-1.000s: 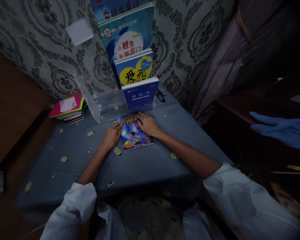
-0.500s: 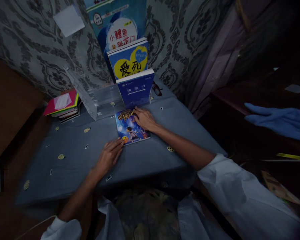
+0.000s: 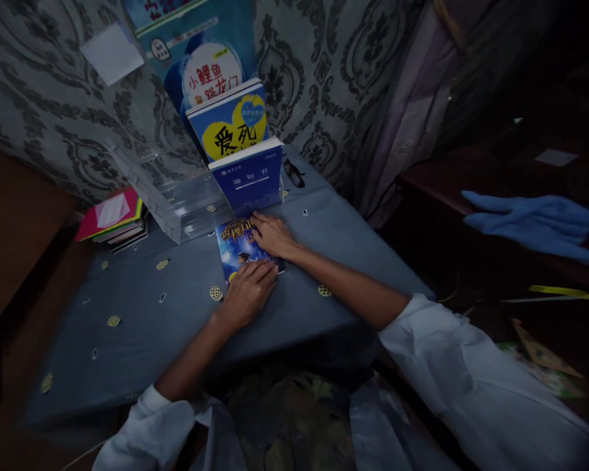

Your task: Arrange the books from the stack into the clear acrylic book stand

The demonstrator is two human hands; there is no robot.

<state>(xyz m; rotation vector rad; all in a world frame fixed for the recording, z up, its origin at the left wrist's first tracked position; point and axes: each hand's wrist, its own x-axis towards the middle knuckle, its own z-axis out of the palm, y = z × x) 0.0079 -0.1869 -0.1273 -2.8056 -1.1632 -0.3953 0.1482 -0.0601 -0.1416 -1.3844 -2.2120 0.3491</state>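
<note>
A small blue comic-style book (image 3: pixel 230 252) lies on the cloth-covered table with its illustrated cover up. My left hand (image 3: pixel 249 292) rests flat over the lower right part of its cover, fingers extended and close together. Near the book's upper right edge, my right hand (image 3: pixel 273 236) lies with its fingertips on the cover and its thumb apart. Just behind the book, a dark blue booklet (image 3: pixel 250 180) stands upright in the front tier of a clear acrylic rack (image 3: pixel 169 219). A yellow-and-blue book (image 3: pixel 235 127) and a taller teal book (image 3: pixel 196 49) stand behind it.
Left of the rack sits a stack of books (image 3: pixel 110 216) topped with a pink cover. Black glasses (image 3: pixel 294 173) lie right of the rack. Blue gloves (image 3: pixel 535 222) rest on a dark surface at right. Patterned curtain (image 3: pixel 314 78) hangs behind the table.
My left hand has moved right from the book's lower left corner onto its lower right cover. The right hand stays at the upper right. The view has shifted slightly.
</note>
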